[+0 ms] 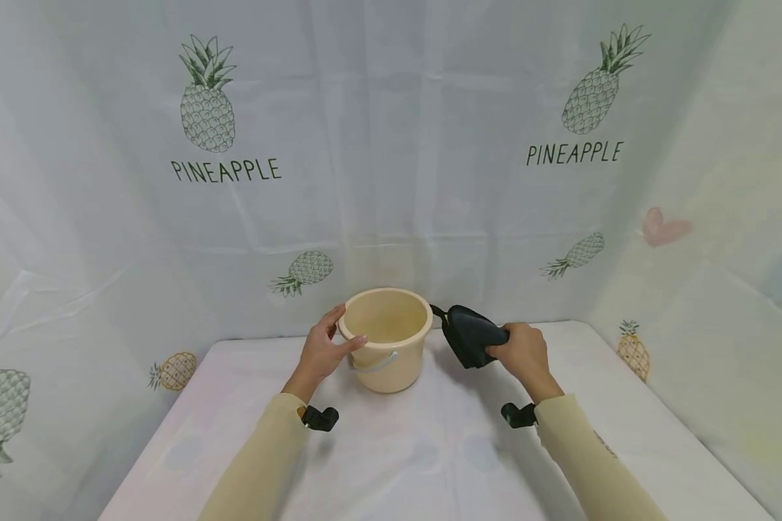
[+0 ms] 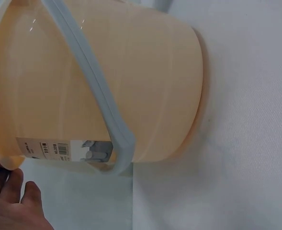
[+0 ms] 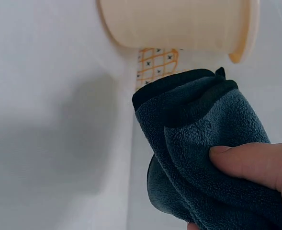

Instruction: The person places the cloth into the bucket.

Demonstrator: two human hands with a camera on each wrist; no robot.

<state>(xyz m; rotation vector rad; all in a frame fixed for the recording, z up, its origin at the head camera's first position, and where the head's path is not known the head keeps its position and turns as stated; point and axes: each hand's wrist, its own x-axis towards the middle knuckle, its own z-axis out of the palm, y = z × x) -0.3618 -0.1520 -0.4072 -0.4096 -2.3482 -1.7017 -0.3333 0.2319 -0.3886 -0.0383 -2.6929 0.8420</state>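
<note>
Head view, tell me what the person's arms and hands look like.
The left sleeve and right sleeve are long and pale yellow. A small black device sits near each wrist. The left hand and right hand wear no gloves.

Head view: from above, forward-down, widest. Left wrist view: close, facing bucket (image 2: pixel 155 76). Right: close, facing cloth (image 3: pixel 217 132); all share bucket.

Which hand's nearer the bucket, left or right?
Left. The left hand is touching the bucket at its rim, on its left side; the right hand is off to the bucket's right, apart from it, holding a dark cloth.
</note>
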